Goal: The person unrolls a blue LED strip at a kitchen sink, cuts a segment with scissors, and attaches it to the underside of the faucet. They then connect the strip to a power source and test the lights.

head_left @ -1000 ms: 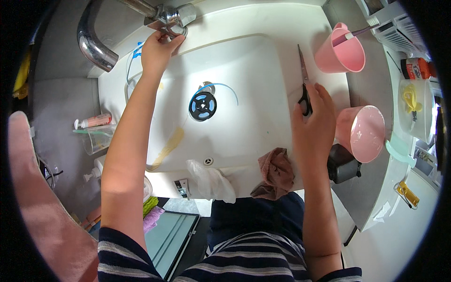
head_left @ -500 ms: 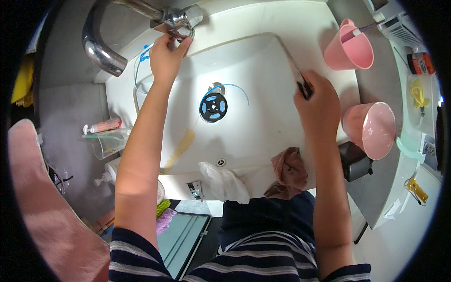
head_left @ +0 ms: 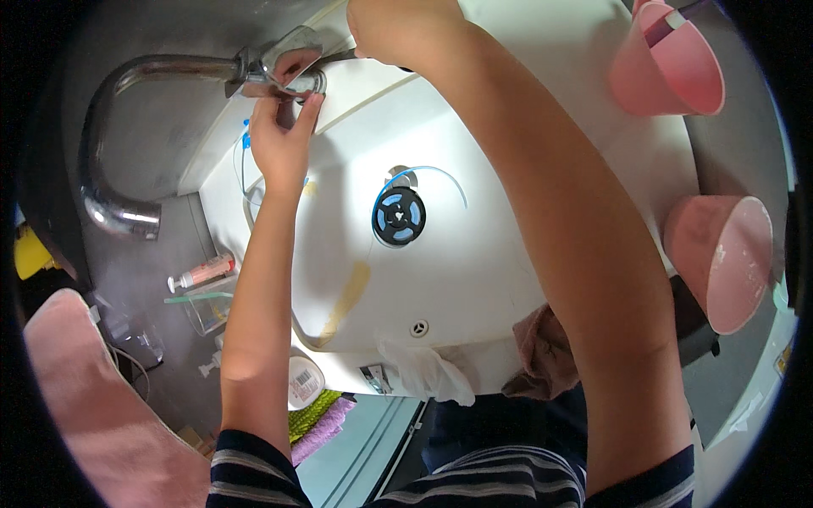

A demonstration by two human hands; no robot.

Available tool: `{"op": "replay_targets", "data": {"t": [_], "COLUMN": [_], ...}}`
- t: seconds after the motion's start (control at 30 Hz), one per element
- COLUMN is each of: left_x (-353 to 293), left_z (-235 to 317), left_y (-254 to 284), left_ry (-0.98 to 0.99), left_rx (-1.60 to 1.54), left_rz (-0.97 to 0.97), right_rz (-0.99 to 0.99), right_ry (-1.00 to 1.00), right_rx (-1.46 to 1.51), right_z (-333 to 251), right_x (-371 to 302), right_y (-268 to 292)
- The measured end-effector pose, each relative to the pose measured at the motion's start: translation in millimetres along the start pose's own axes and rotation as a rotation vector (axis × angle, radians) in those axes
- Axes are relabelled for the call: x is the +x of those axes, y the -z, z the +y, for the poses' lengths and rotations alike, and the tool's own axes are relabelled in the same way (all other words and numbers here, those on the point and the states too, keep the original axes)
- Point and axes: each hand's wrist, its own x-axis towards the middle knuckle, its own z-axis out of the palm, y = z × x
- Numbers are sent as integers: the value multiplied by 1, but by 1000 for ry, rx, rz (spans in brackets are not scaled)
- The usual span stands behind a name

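Note:
A chrome faucet (head_left: 254, 72) with a long curved spout stands at the sink's far left corner. Thumb and fingers of my left hand (head_left: 282, 144) close around its round base from the near side. My right hand (head_left: 406, 30) is closed around a slim tool (head_left: 340, 57), whose dark shaft reaches left to the faucet's body. Most of the tool is hidden in my fist, so its exact kind does not show. In the white sink (head_left: 483, 271) a black reel (head_left: 399, 218) with blue segments lies by the drain, a thin blue strip curling off it.
Two pink cups (head_left: 669, 68) (head_left: 720, 262) stand on the right ledge. A brown cloth (head_left: 542, 356) and a white crumpled plastic bag (head_left: 428, 368) hang over the near rim. A pump bottle (head_left: 207, 271) and a clear cup (head_left: 207, 306) are at left, beyond my left forearm.
My right hand has swung from the sink's right edge across to the faucet, carrying the tool. The left hand keeps its hold at the faucet base. The view has shifted.

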Motion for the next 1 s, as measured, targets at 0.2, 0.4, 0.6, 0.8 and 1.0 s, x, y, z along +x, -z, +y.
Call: {"op": "replay_targets", "data": {"t": [0.2, 0.4, 0.6, 0.8, 1.0], "left_x": [-2, -2, 0, 3, 5], "left_z": [-4, -4, -7, 6, -1], "left_y": [-3, -6, -4, -1, 5], "left_ry": [66, 127, 194, 288, 303], "left_rx": [-160, -274, -353, -490, -544], "left_rz": [-12, 0, -28, -95, -124], "right_rz": [19, -20, -32, -15, 122], "right_ry": [65, 33, 36, 75, 93], "right_rx": [33, 27, 11, -84, -128], "right_z": [12, 5, -4, -19, -33], "right_x": [7, 15, 15, 20, 20], "right_y": [-8, -2, -1, -10, -41]}}
